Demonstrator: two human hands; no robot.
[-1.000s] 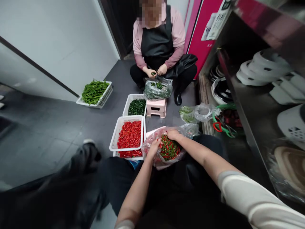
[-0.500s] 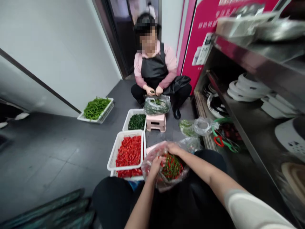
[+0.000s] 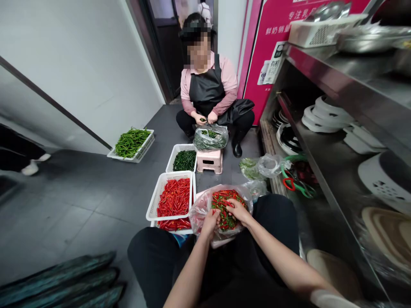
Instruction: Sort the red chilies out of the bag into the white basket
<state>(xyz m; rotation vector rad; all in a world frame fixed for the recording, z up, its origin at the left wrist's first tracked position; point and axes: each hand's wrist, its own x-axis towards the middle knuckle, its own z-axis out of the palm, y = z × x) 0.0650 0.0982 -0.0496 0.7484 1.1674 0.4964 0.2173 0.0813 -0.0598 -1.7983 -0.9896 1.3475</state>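
Note:
A clear plastic bag (image 3: 198, 212) full of red chilies with green stems (image 3: 226, 196) sits before my knees, its mouth spread wide. At the bag's near left side, my left hand (image 3: 210, 223) is closed, with a bit of red chili showing at its fingertips. My right hand (image 3: 239, 211) reaches in from the right over the heap, thumb and fingers pinched on a red chili. Left of the bag stands a white basket (image 3: 152, 206) of stemless red chilies (image 3: 174, 197), resting on another basket of red chilies (image 3: 175, 224).
Opposite me a person in a black apron (image 3: 207, 92) handles green chilies over a bag (image 3: 210, 139) on a pink stool (image 3: 209, 161). Baskets of dark green chilies (image 3: 184, 161) and long green peppers (image 3: 131, 143) stand left. A metal shelf (image 3: 334, 160) with dishes runs along the right.
My right hand has moved from the bag's far rim onto the chilies. The bag is opened wider, showing more of the heap. My left hand has closed and stays by the near side.

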